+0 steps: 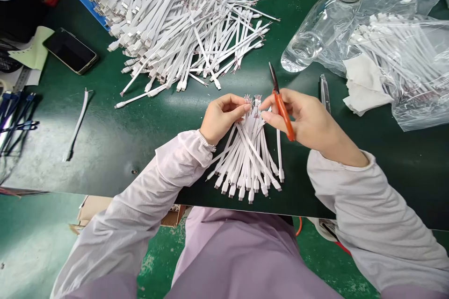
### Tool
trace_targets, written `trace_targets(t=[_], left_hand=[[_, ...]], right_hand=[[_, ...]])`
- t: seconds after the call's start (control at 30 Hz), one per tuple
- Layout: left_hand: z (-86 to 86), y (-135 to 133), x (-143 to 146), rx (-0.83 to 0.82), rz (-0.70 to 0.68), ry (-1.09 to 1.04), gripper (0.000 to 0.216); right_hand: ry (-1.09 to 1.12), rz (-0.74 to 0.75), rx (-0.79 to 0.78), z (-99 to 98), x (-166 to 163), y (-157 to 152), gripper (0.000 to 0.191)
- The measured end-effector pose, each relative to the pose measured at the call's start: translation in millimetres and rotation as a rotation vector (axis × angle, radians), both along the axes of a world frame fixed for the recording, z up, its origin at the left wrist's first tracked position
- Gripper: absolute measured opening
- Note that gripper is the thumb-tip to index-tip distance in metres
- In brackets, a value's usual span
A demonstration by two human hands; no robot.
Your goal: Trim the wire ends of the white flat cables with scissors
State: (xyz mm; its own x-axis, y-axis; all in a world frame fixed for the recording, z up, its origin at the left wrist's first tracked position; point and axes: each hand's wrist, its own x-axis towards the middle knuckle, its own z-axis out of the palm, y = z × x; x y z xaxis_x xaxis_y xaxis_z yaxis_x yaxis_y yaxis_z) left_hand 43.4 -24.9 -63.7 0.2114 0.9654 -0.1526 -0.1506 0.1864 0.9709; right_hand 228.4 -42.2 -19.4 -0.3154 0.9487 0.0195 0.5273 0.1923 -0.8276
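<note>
My left hand (223, 117) is closed around the top of a bundle of short white flat cables (249, 159), which fans out toward the table's near edge with its plug ends down. Bare wire tips stick up above my fingers. My right hand (305, 119) grips small orange-handled scissors (282, 107), blades pointing up and away, while its fingertips pinch the cable ends beside my left hand.
A big pile of the same white cables (182, 18) covers the far middle of the green table (115, 135). A phone (70, 50) lies at left, one loose cable (77, 124) nearby. A clear bottle with green cap (322, 23), bagged cables (403, 56) and tissue (365, 85) sit right.
</note>
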Motion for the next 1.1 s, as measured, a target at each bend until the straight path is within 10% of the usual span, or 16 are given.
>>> trace_targets(t=[0.13, 0.27, 0.83, 1.1], left_hand=[[-0.4, 0.7, -0.2, -0.013, 0.017, -0.007, 0.019], [-0.6, 0.9, -0.2, -0.025, 0.027, -0.011, 0.017], [-0.8, 0.7, 0.1, 0.000, 0.013, -0.016, 0.015], [-1.6, 0.9, 0.1, -0.014, -0.007, -0.010, 0.019]], right_hand=[[0.157, 0.139, -0.548, 6.9, -4.2, -12.0, 0.029], [0.223, 0.127, -0.722, 5.2, -7.6, -17.7, 0.032], [0.203, 0.070, -0.701, 2.7, -6.1, -17.1, 0.025], [-0.098, -0.011, -0.355, -0.5, 6.8, -7.7, 0.021]])
